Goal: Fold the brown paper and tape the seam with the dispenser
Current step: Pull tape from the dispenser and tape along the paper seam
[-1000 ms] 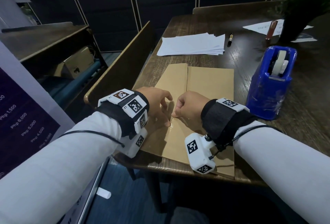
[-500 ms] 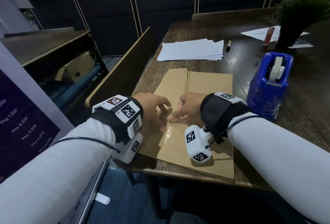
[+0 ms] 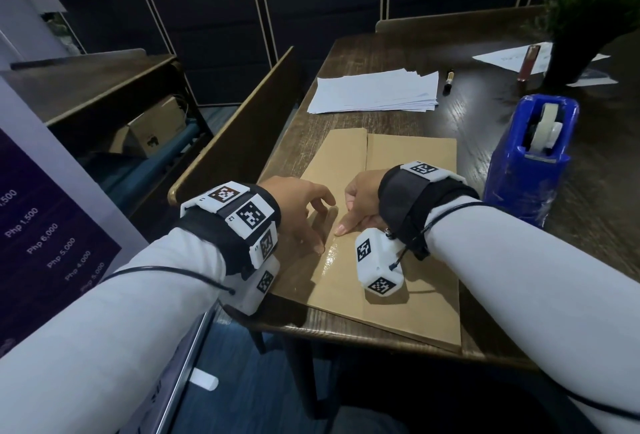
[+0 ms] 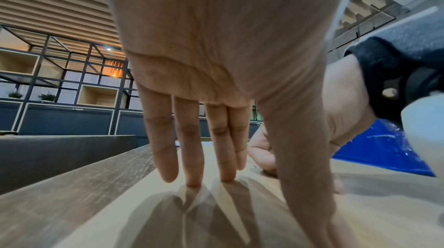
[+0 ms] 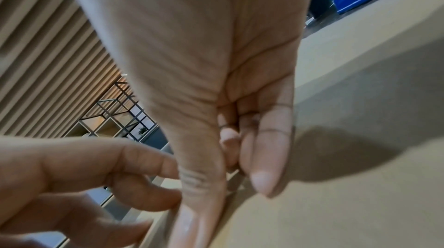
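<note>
The folded brown paper [image 3: 412, 191] lies flat on the dark wooden table [image 3: 363, 52], at its near edge, with the seam [image 3: 366, 149] running away from the person. A glossy strip of tape [image 3: 329, 257] covers the near stretch of that seam.

The left hand [image 3: 298, 208] rests on the paper left of the seam. Its fingers [image 4: 190, 149] are straight and spread, tips touching the paper, thumb stretched along the tape; it holds nothing.

The right hand [image 3: 362, 201] sits right of the seam. Its fingers [image 5: 266, 149] are curled toward the palm and grip nothing, while the straight thumb presses down on the tape at the seam.

The blue dispenser [image 3: 530, 163] stands upright on the table just right of the paper, roll in place. Beyond the paper's far edge lie a stack of white sheets [image 3: 374, 92] and a pen [image 3: 449, 78].
</note>
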Available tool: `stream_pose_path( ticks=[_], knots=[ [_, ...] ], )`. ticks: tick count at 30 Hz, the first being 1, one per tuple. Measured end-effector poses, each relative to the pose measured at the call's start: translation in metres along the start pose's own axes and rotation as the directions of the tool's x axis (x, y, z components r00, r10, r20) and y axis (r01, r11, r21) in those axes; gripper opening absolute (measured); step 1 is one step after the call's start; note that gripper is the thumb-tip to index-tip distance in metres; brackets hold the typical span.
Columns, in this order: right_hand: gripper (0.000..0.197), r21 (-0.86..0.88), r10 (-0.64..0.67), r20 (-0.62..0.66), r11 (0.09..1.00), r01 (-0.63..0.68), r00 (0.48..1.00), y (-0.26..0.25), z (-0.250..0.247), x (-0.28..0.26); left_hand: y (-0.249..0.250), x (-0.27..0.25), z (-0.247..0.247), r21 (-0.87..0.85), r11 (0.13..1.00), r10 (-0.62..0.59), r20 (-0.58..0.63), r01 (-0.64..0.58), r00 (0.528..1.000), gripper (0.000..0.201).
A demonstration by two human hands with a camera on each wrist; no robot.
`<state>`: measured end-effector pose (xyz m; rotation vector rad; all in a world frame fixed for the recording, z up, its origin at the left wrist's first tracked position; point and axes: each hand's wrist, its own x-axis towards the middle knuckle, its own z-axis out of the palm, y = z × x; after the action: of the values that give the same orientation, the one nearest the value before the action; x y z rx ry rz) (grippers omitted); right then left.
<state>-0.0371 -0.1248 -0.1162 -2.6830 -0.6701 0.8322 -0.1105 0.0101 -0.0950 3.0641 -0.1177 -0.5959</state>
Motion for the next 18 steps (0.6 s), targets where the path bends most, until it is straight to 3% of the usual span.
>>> stream_pose_path(
  ticks=[6, 8, 11, 13, 15, 18],
  knots=[
    [0.031, 0.081, -0.061, 0.017, 0.995, 0.059, 0.998, 0.005, -0.001, -0.002, 0.001, -0.001, 0.0, 0.002, 1.0, -0.004, -0.005, 0.004, 1.0, 0.084],
    [0.041, 0.055, -0.058, 0.035, 0.997, 0.056, 0.998, 0.004, -0.001, -0.006, 0.001, 0.0, 0.0, 0.004, 1.0, -0.003, -0.008, 0.003, 1.0, 0.084],
    [0.072, -0.099, -0.024, 0.044, 0.995, 0.028, 0.999, -0.003, 0.001, -0.006, 0.001, 0.001, -0.001, -0.008, 1.0, -0.008, -0.005, 0.008, 1.0, 0.085],
    [0.079, -0.194, -0.013, 0.018, 0.981, 0.016, 1.0, -0.007, 0.002, -0.003, 0.002, 0.001, -0.001, -0.007, 1.0, -0.008, -0.002, 0.008, 1.0, 0.084],
    [0.077, -0.194, -0.007, 0.017, 0.981, 0.011, 1.0, -0.007, 0.0, -0.001, 0.003, 0.001, -0.002, 0.008, 1.0, -0.002, -0.002, 0.002, 1.0, 0.084],
    [0.058, -0.121, -0.022, 0.055, 0.992, 0.028, 0.998, -0.003, -0.005, -0.003, 0.004, -0.001, -0.002, 0.022, 1.0, 0.002, 0.002, -0.002, 1.0, 0.083]
  ],
)
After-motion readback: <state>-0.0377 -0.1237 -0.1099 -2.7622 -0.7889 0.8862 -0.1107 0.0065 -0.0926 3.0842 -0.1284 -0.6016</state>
